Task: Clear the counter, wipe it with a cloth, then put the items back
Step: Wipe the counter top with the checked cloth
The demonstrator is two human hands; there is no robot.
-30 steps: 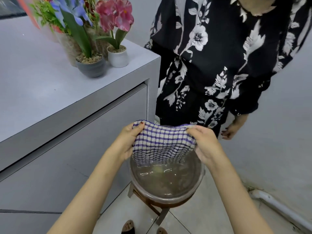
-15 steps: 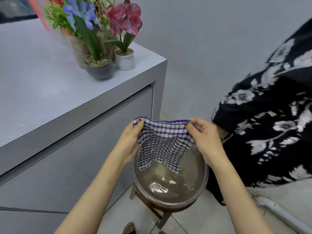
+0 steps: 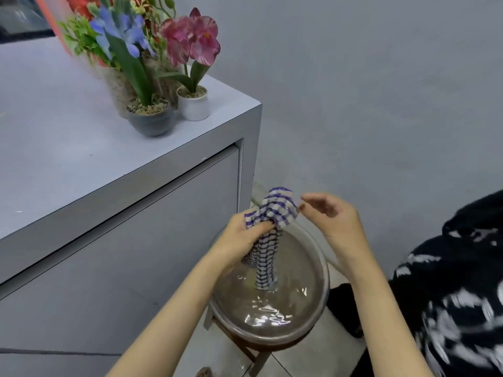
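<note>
Here the left hand point(image 3: 246, 235) grips the bunched checked cloth point(image 3: 272, 213) over the water bowl point(image 3: 321, 295). The right hand point(image 3: 333, 221) hovers beside it, fingers loose.

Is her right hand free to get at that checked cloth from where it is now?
Probably yes. The right hand is open beside the bunched top of the checked cloth, which the left hand grips over the basin. Nothing sits between them.
</note>
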